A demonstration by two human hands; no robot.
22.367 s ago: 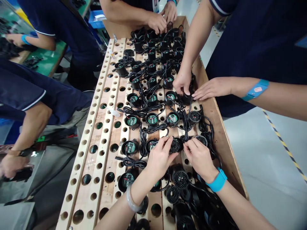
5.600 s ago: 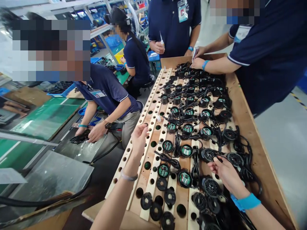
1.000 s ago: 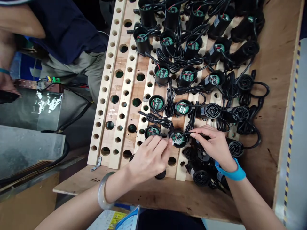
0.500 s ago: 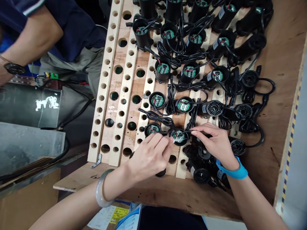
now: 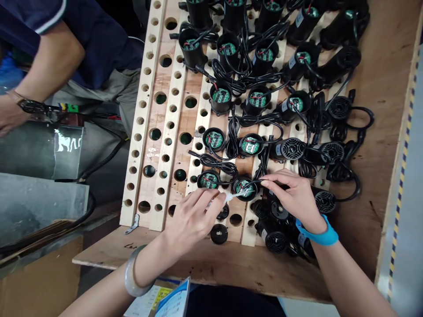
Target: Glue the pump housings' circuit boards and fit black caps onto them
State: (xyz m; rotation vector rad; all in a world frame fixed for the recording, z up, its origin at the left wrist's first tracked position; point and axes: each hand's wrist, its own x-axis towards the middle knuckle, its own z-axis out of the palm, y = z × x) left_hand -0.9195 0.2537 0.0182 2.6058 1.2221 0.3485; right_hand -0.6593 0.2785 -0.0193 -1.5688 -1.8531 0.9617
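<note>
My left hand (image 5: 194, 218) is closed around a tube with a thin translucent nozzle (image 5: 235, 195); the tube's body is mostly hidden in my fingers. The nozzle's tip reaches over the green circuit board in an open round black housing (image 5: 246, 197). My right hand (image 5: 292, 193) pinches a black cable (image 5: 259, 181) that runs into the same housing at its right rim. To the left sits another black housing (image 5: 209, 179) with a green board. Below the nozzle, a round black cap (image 5: 219, 234) lies near the rack's front edge.
Rows of similar black housings with coiled black cables stand on a wooden rack (image 5: 140, 132) drilled with holes. Black parts with patterned grilles (image 5: 292, 149) lie on the right. At the left a co-worker's arm (image 5: 54, 61) reaches over a grey surface.
My left hand has drawn back to the left and slightly down, so the translucent nozzle and the round cap now show. My right hand keeps its pinch on the cable. The view has shifted slightly.
</note>
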